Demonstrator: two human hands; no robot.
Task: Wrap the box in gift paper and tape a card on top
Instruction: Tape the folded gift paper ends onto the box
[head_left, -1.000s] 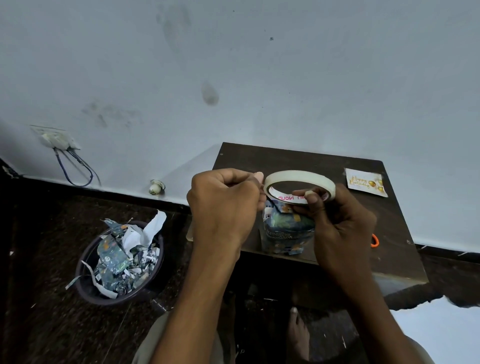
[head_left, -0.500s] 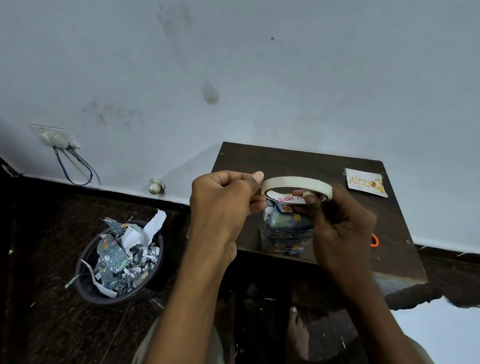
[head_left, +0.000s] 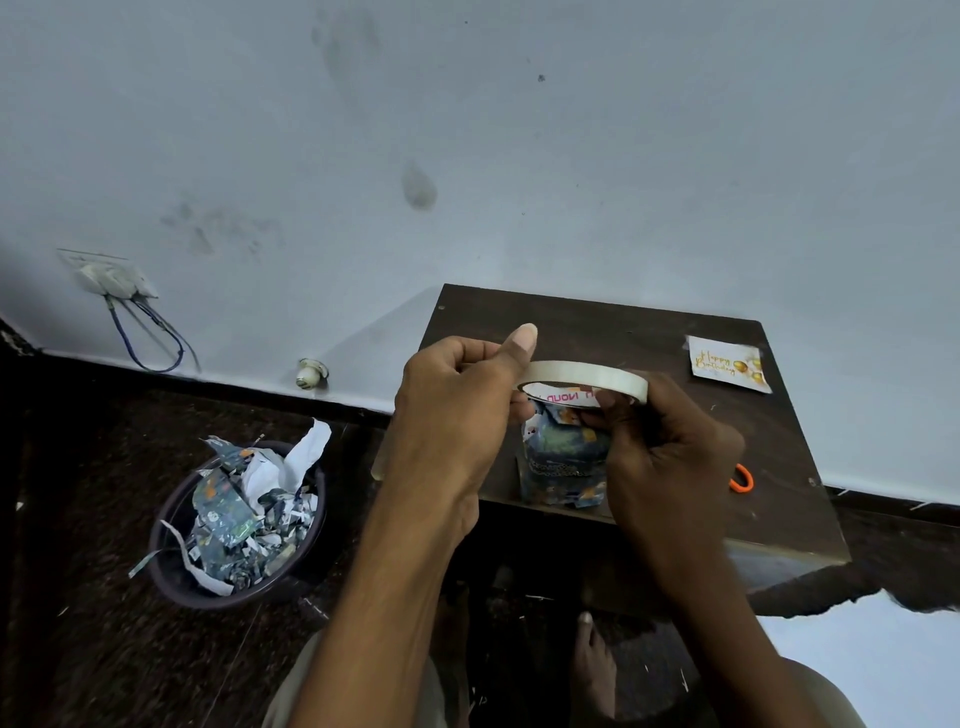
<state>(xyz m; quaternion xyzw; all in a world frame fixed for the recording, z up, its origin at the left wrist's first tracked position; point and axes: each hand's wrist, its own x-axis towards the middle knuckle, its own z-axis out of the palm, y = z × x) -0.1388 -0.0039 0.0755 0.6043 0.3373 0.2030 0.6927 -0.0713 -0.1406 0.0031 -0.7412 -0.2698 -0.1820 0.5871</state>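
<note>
A roll of pale tape (head_left: 587, 375) hangs in the air above the dark table (head_left: 649, 332). My right hand (head_left: 670, 457) holds its near right rim with curled fingers. My left hand (head_left: 457, 415) pinches at the roll's left edge, thumb raised. Below the roll stands the box (head_left: 563, 462), wrapped in dark blue patterned gift paper, near the table's front edge and partly hidden by both hands. A white "Happy Birthday" card (head_left: 727, 364) lies flat at the table's far right corner.
An orange scissor handle (head_left: 742, 478) pokes out right of my right hand. A dark bin (head_left: 171, 571) full of paper scraps stands on the floor to the left. The wall runs behind the table, with a socket and wires (head_left: 111, 280) at left. My bare feet are below.
The roll and both hands have shifted slightly. My left thumb has lifted and now points up at the roll's left edge.
</note>
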